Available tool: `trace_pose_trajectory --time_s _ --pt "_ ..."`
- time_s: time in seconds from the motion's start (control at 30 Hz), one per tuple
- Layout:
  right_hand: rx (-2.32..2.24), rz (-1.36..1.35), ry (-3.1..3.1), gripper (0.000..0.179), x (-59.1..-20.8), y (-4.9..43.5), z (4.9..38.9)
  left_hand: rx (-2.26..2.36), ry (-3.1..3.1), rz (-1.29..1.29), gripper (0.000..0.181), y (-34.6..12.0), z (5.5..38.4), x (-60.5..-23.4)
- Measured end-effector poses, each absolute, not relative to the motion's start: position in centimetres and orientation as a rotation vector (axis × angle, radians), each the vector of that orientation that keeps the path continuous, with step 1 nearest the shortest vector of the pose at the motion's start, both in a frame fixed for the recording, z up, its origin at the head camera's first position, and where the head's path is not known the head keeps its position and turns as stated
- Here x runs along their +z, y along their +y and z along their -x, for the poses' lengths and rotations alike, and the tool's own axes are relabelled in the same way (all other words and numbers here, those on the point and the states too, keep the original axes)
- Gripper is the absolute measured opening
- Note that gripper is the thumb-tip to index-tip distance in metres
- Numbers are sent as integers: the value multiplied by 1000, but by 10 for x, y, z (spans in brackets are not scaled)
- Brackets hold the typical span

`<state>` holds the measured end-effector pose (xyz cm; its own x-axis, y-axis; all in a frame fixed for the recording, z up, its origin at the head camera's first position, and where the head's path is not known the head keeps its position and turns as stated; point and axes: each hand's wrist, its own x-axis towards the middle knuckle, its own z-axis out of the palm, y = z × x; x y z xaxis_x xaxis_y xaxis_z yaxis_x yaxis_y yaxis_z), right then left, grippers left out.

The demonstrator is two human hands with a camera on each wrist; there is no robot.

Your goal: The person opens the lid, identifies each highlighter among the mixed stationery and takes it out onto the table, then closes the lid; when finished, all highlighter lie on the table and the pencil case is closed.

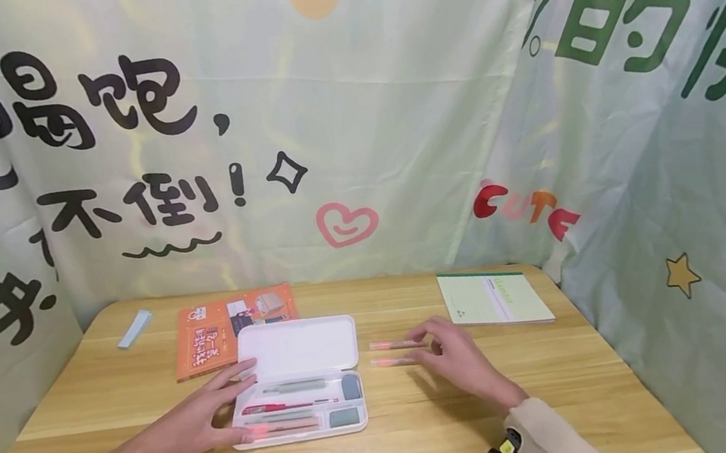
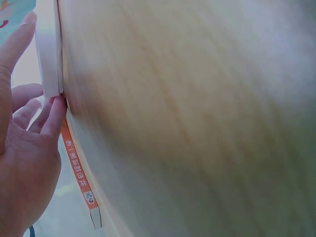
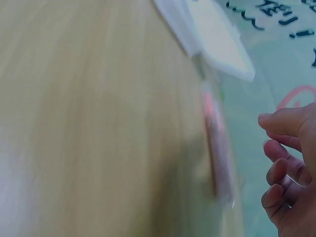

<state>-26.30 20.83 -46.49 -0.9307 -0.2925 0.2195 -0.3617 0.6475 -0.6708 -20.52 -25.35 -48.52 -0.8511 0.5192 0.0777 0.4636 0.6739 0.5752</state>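
A white pencil case [image 1: 298, 347] lies with its lid raised. Inside are a red pen [image 1: 276, 406], a silvery slim pen-like item [image 1: 296, 386], a slim clear pack with a pink end [image 1: 286, 426] and two grey-blue blocks [image 1: 343, 418]. My left hand [image 1: 189, 421] rests at the case's left side, its thumb by the front corner and its fingers by the lid edge, fairly straight. Right of the case, two slim clear packs with pink ends [image 1: 389, 345] lie on the table. Over them hovers my right hand [image 3: 291, 168], fingers loosely bent, nothing between thumb and fingertips.
An orange book [image 1: 206, 339] lies behind the case, partly covered by its lid. A pale notebook [image 1: 492, 297] is at the back right, a light blue strip [image 1: 135, 329] at the back left. Printed curtains [image 1: 379, 140] surround the wooden table [image 1: 420, 448].
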Motion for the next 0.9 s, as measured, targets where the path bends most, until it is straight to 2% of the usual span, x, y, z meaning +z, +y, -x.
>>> trace_pose_trajectory --time_s 0.37,0.67,0.9 --pt "1179 -806 -2729 18 -447 141 260 928 2785 -811 88 -253 204 -484" --pt "1166 -1013 -2819 18 -466 95 252 942 2782 -817 88 -253 204 -485" --pt "1061 -1012 -2859 13 -476 81 247 938 2794 -827 87 -254 204 -486"
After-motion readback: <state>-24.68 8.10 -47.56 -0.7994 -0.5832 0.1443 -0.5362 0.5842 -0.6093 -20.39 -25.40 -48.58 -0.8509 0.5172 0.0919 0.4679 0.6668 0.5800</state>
